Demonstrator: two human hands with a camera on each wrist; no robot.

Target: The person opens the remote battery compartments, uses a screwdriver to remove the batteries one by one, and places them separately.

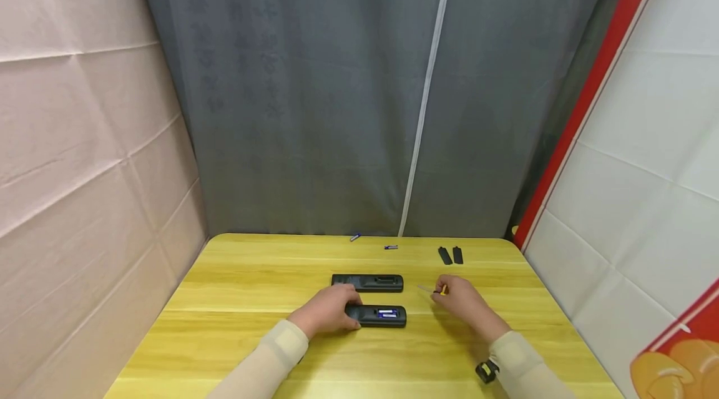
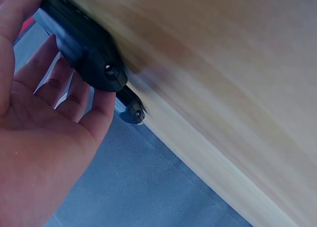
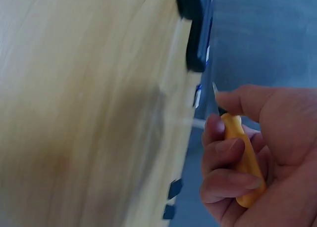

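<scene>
My left hand (image 1: 328,310) grips the left end of the nearer black remote control (image 1: 367,318), with the thumb on one side and fingers on the other. That remote lies back side up, its compartment uncovered, with blue-and-white batteries (image 1: 387,313) inside. Just behind it lies a second black remote control (image 1: 367,282), its open compartment dark. To the right of both, my right hand (image 1: 460,300) holds a screwdriver (image 3: 246,162) by its yellow handle. Fingers wrap the handle and the thumb lies near its front end; the thin shaft points left, above the table.
Two loose batteries, one tilted (image 1: 355,237) and one lying level (image 1: 391,247), are near the table's back edge. Two black battery covers (image 1: 445,255) lie at the back right. A small black-and-yellow object (image 1: 487,371) is by the right sleeve. A grey curtain (image 1: 309,105) hangs behind the wooden table (image 1: 236,299).
</scene>
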